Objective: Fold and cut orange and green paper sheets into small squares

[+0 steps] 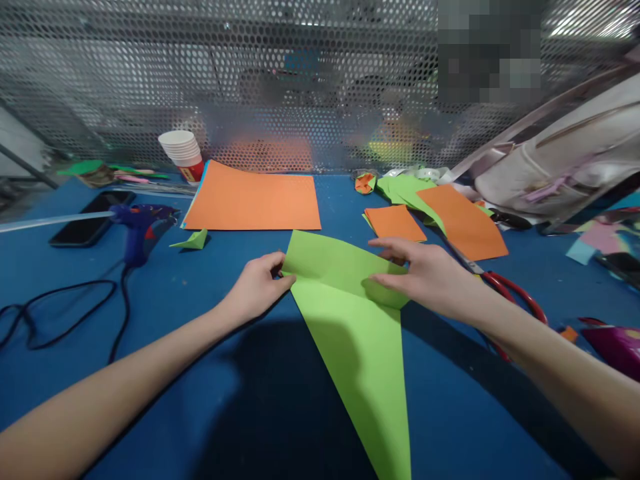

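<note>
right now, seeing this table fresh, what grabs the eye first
The bright green paper at front centre, with the left hand and right hand at its creased far end. Next comes the large orange sheet behind it, leftward, then the blue glue gun farther left.

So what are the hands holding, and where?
A bright green paper sheet, by its far flap: left hand at the flap's left end, right hand near its right end.
</note>
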A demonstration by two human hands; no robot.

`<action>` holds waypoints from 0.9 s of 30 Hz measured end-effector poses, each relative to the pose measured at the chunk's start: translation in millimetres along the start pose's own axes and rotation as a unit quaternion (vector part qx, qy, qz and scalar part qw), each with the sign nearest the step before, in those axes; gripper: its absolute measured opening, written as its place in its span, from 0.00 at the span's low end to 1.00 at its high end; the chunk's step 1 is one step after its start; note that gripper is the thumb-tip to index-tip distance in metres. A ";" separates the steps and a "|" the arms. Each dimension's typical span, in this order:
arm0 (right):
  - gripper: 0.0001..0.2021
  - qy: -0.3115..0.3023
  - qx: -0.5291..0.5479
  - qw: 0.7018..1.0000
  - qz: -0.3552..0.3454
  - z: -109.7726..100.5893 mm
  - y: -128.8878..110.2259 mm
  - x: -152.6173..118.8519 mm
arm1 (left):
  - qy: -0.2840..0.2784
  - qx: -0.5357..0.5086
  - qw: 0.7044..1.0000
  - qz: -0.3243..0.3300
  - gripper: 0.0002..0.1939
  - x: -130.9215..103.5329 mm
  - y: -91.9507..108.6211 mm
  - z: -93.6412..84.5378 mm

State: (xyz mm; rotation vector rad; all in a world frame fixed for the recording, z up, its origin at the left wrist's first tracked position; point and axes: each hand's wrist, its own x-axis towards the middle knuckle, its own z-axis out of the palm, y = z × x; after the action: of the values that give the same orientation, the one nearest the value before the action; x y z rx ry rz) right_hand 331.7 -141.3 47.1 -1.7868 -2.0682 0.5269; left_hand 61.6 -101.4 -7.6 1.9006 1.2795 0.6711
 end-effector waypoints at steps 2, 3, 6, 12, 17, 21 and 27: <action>0.14 -0.033 -0.019 0.999 -0.001 5.4 -2.0 3.0 | 0.038 0.059 0.997 0.015 0.14 -0.4 -3.5 1.5; 0.10 -0.044 -0.028 0.999 -0.009 7.8 -2.2 3.0 | 0.070 0.090 0.993 0.029 0.19 -1.3 -4.6 2.3; 0.07 -0.042 -0.065 0.996 -0.051 13.6 -0.2 0.6 | 0.156 0.189 0.959 0.140 0.23 -9.6 -0.9 4.7; 0.06 0.023 -0.121 0.984 -0.127 21.6 8.6 -2.3 | -0.026 0.279 0.899 0.338 0.10 -44.0 21.5 16.3; 0.08 0.002 -0.103 0.980 -0.172 18.9 6.1 -4.9 | -0.037 0.313 0.889 0.333 0.16 -51.4 14.1 26.5; 0.10 -0.007 -0.062 0.985 -0.160 14.8 -0.7 -8.9 | -0.037 0.320 0.890 0.323 0.17 -49.6 7.7 27.1; 0.13 -0.078 0.049 0.990 -0.109 12.8 -10.7 -22.6 | -0.032 0.351 0.884 0.307 0.18 -51.9 9.1 25.4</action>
State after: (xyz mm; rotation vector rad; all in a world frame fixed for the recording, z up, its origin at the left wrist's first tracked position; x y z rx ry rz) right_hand 319.3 -165.7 40.8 -1.4821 -2.2644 0.7105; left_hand 66.7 -159.0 -16.3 2.9659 0.9192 0.4560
